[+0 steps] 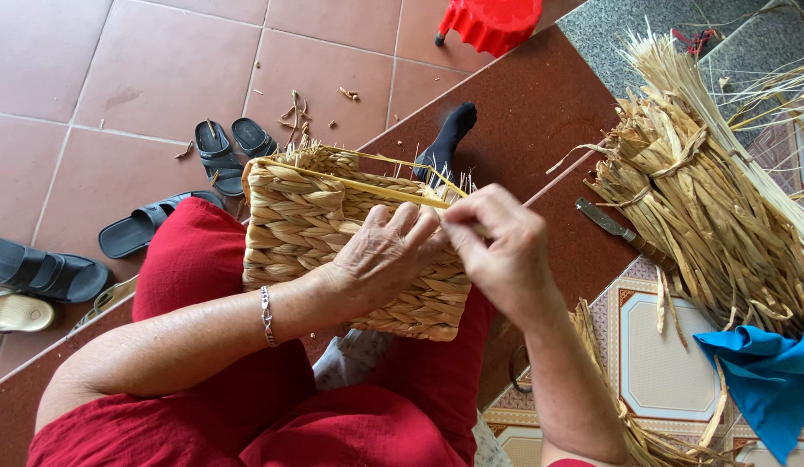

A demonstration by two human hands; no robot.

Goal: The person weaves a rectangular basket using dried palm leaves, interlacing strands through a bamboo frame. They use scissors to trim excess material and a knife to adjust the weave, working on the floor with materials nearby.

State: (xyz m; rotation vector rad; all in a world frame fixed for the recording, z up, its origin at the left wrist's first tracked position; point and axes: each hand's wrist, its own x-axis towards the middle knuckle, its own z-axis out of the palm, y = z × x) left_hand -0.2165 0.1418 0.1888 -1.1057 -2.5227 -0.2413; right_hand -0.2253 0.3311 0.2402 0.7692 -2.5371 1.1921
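- We've got the woven basket [333, 233] lying on its side across our lap, on the red dress [203, 285], its open rim turned away from us towards the tiled floor [117, 69].
- Our left hand [380, 255] lies flat on the basket's plaited wall, fingers spread and pressing down, steadying it just below the rim.
- Our right hand [497, 246] is right beside the left, at the basket's near corner, thumb and fingertips pinched together; it looks like a thin strand is caught there, but we can't make the strand itself out.
- A yellow strip [367, 183] runs along the basket's rim, and short stalk ends bristle up past it.
- So we'd judge the step in hand is working the rim edge: tucking or pulling a strand tight at that corner.
- The next move, as we read it, wants a firm pull with the right hand while the left keeps the wall from buckling.
- Right of the basket, on the patterned floor, lies a big bundle of dried stalks [705, 216], with a knife [618, 229] just between it and the basket.
- Below that bundle sits a blue cloth [765, 372].
- Left of the basket, sandals [220, 151] rest on the tiles; beyond it, a red stool [493, 22].
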